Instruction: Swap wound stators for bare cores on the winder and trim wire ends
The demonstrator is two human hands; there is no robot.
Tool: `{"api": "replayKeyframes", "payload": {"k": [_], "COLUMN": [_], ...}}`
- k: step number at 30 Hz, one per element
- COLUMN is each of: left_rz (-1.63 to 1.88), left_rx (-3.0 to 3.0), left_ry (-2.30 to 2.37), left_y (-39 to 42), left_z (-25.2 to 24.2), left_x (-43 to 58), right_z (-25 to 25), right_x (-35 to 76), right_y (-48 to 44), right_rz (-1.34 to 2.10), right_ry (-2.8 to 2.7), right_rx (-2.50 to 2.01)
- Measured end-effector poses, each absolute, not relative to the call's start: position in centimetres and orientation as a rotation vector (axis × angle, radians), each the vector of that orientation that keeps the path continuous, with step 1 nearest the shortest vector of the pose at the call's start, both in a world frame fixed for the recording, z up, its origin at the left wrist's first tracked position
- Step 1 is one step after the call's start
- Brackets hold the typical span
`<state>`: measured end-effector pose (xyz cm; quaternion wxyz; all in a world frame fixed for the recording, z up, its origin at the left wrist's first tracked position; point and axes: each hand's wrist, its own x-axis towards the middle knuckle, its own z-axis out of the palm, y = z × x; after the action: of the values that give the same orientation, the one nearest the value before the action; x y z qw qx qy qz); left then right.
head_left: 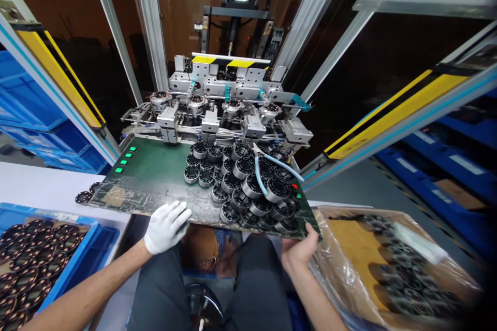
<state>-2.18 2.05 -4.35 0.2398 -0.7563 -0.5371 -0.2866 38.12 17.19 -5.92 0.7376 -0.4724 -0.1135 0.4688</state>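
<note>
My left hand [166, 227], in a white glove, lies on the front edge of a green work board [159, 165]. Its fingers are stretched out and hold nothing. At the board's front right corner is my bare right hand [300, 249], its thumb over the edge and its other fingers partly hidden below. Stacks of ring-shaped motor stators [231, 182] with black inner teeth cover the board's right half, close to my right hand. Pliers with light blue handles [259, 170] lie open on top of these stacks.
Behind the board stands a metal fixture [209, 121] bearing several copper-wound stators [196, 103]. A blue bin [87, 248] of wound stators is at left, and a plastic-lined box [349, 269] of stators at right. Yellow-and-black posts [404, 111] flank the station.
</note>
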Motion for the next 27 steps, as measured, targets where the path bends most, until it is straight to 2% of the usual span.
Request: {"api": "replayKeyframes", "payload": {"k": [27], "left_rz": [-0.789], "left_rx": [-2.069], "left_ry": [-1.488], "left_y": [1.94], "left_z": [-4.36], "left_x": [-2.11], "right_z": [-6.06], "right_x": [38.47], "right_y": [17.3], "right_rz": [1.017], "right_ry": [-0.258], "right_rx": [-1.051]}}
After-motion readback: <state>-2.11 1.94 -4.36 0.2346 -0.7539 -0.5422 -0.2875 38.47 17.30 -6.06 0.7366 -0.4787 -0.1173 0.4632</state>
